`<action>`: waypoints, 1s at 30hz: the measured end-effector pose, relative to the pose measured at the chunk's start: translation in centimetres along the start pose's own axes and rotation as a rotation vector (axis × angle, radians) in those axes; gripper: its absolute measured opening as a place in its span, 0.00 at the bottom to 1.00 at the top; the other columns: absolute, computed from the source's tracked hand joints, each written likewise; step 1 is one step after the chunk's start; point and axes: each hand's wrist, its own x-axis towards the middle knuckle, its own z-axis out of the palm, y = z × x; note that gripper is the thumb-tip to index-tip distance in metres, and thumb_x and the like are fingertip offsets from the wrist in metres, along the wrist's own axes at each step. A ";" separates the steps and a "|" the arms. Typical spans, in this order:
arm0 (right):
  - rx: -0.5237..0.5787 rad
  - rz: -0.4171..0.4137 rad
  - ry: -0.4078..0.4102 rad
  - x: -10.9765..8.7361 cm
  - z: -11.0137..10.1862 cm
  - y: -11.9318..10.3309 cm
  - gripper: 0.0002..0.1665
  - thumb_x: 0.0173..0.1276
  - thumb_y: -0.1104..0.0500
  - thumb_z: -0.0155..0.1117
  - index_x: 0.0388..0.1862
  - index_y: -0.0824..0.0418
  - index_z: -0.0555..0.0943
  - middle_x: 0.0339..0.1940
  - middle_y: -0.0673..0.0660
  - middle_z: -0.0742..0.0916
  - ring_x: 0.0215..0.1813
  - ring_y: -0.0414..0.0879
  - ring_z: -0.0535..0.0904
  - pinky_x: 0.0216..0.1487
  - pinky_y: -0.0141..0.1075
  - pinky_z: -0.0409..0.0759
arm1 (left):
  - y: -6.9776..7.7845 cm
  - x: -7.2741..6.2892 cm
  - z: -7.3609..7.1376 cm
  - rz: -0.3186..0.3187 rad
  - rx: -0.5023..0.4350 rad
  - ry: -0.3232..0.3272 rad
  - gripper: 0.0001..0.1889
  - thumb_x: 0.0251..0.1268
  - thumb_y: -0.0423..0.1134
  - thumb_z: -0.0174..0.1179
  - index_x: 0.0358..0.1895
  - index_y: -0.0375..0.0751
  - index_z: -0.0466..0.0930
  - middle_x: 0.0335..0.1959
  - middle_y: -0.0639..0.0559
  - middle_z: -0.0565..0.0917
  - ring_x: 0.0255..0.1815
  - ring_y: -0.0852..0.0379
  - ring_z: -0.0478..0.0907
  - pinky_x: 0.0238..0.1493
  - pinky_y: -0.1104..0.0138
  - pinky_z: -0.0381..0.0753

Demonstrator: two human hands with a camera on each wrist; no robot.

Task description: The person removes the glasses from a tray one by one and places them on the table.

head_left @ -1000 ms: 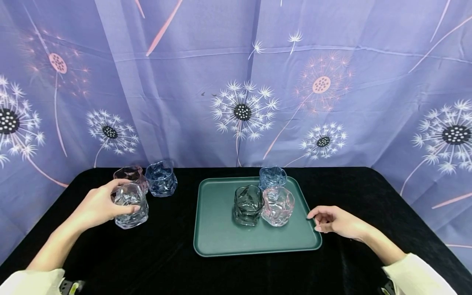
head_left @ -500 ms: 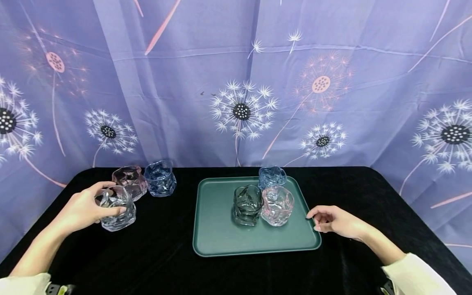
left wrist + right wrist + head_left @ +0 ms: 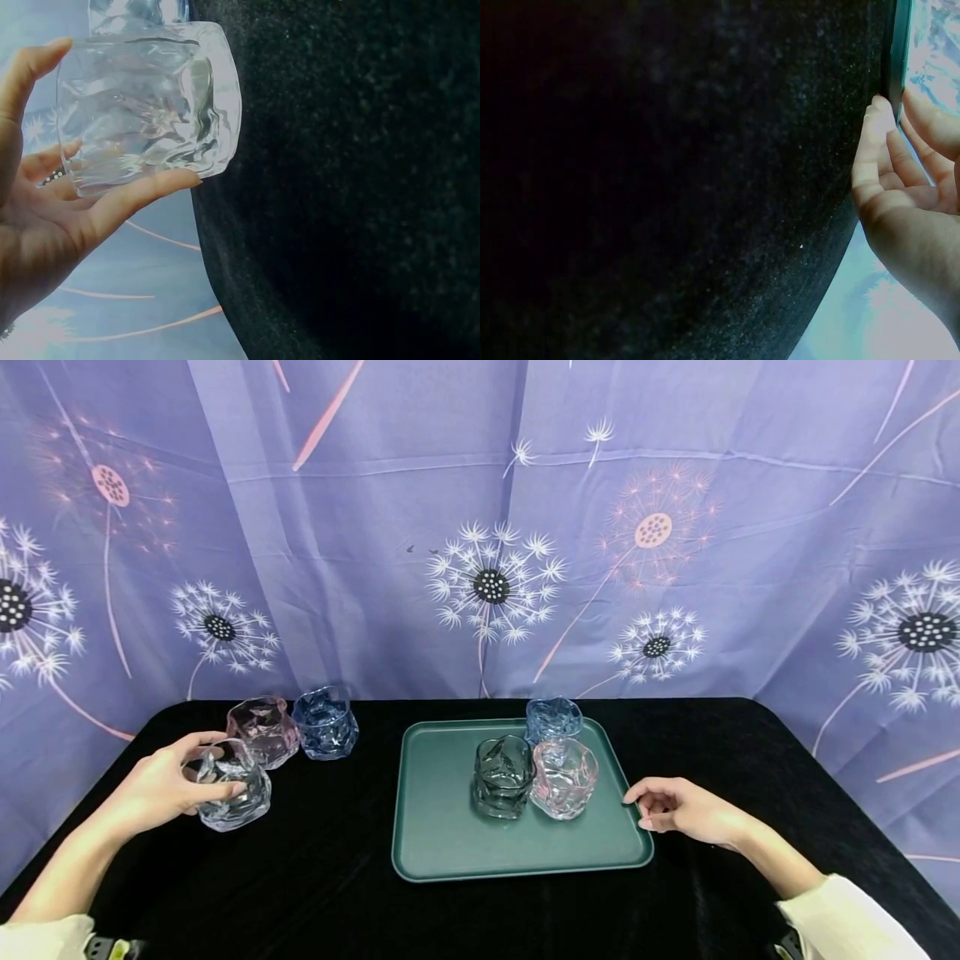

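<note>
At the table's left, my left hand (image 3: pixel 153 785) grips a clear glass (image 3: pixel 236 797) between thumb and fingers. In the left wrist view the glass (image 3: pixel 150 112) shows ripply walls and a thick base. Just behind it are a pink glass (image 3: pixel 273 739) and a blue glass (image 3: pixel 327 727). My right hand (image 3: pixel 690 810) pinches the right rim of a green tray (image 3: pixel 442 843); in the right wrist view the thumb and fingers of that hand (image 3: pixel 907 180) meet at the tray edge (image 3: pixel 897 60). On the tray stand a dark grey glass (image 3: pixel 504 781), a pale pink glass (image 3: pixel 566 785) and another blue glass (image 3: pixel 555 720).
A black cloth (image 3: pixel 322 877) covers the table. Behind it hangs a purple curtain (image 3: pixel 360 568) printed with dandelions, close to the table's back edge. The glasses on the tray stand close together.
My left hand has moved left and slightly nearer with the clear glass, uncovering more of the pink glass behind. The right hand and the tray look unmoved.
</note>
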 end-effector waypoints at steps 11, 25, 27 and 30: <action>0.003 0.011 0.007 0.0 -0.1 0.0 0.18 0.62 0.67 0.60 0.49 0.75 0.72 0.32 0.61 0.77 0.30 0.38 0.72 0.30 0.33 0.75 | -0.9 0.0 -0.2 -0.005 -0.134 -0.037 0.41 0.56 0.46 0.63 0.66 0.28 0.53 0.56 0.20 0.63 0.29 0.53 0.79 0.25 0.64 0.79; 0.013 0.011 0.010 0.0 0.0 0.2 0.18 0.62 0.67 0.60 0.49 0.75 0.72 0.31 0.61 0.77 0.30 0.38 0.72 0.30 0.33 0.75 | -1.1 0.0 -0.4 0.013 -0.169 -0.063 0.39 0.58 0.44 0.62 0.66 0.28 0.53 0.57 0.27 0.64 0.47 0.45 0.73 0.28 0.64 0.80; 0.014 0.007 0.009 0.0 0.0 0.1 0.18 0.62 0.67 0.60 0.49 0.75 0.72 0.31 0.61 0.77 0.30 0.38 0.72 0.30 0.32 0.75 | -1.2 0.0 -0.4 0.014 -0.132 -0.054 0.39 0.57 0.45 0.63 0.66 0.29 0.54 0.56 0.27 0.66 0.45 0.50 0.74 0.28 0.64 0.79; 0.018 0.004 0.006 0.0 0.1 0.1 0.18 0.62 0.67 0.60 0.49 0.76 0.72 0.31 0.61 0.77 0.30 0.38 0.72 0.30 0.32 0.75 | -1.2 0.0 -0.6 0.025 -0.041 -0.031 0.39 0.56 0.47 0.64 0.66 0.30 0.57 0.54 0.27 0.68 0.44 0.50 0.74 0.29 0.64 0.76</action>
